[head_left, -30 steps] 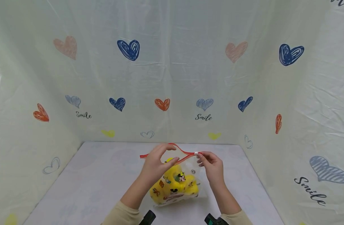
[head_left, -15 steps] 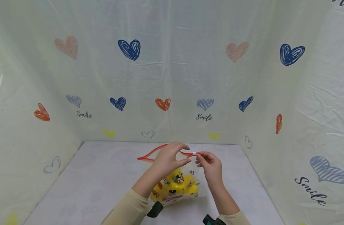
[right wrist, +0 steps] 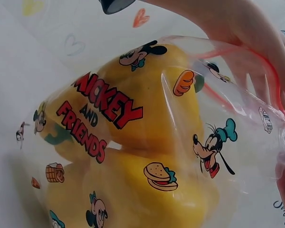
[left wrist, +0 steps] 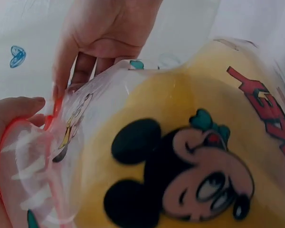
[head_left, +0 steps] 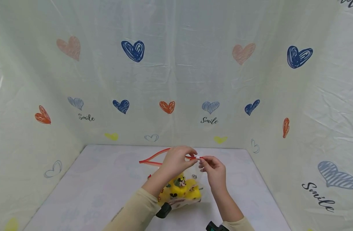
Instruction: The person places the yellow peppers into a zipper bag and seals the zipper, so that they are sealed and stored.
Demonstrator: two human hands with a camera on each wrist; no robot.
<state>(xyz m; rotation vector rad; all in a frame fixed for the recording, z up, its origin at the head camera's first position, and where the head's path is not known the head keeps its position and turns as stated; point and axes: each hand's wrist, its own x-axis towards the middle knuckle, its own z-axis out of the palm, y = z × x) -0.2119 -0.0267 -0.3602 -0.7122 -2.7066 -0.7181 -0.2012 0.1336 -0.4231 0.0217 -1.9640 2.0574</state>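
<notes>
A clear zip bag (head_left: pixel 190 192) printed with cartoon figures holds lobed yellow things that look like bell peppers (right wrist: pixel 147 99). Its red zip (head_left: pixel 149 162) gapes in a loop on the left side; a white slider (head_left: pixel 197 157) sits near the right end. My right hand (head_left: pixel 217 171) pinches that end between thumb and fingertips. My left hand (head_left: pixel 176 160) reaches over the bag, thumb and forefinger curled around the zip right at the slider. In the left wrist view both hands' fingertips meet close together at the red strip, the bag filling the lower right.
The bag is at the middle of a white table (head_left: pixel 107 186). A pale curtain (head_left: pixel 179 80) with hearts and lettering surrounds it at the back and sides. A black wrist camera (head_left: pixel 163 210) on the left forearm hangs close by the bag's lower left.
My left hand has moved right along the zip, and its thumb and forefinger have closed in at the slider. The right hand keeps its pinch and has shifted slightly left with the bag.
</notes>
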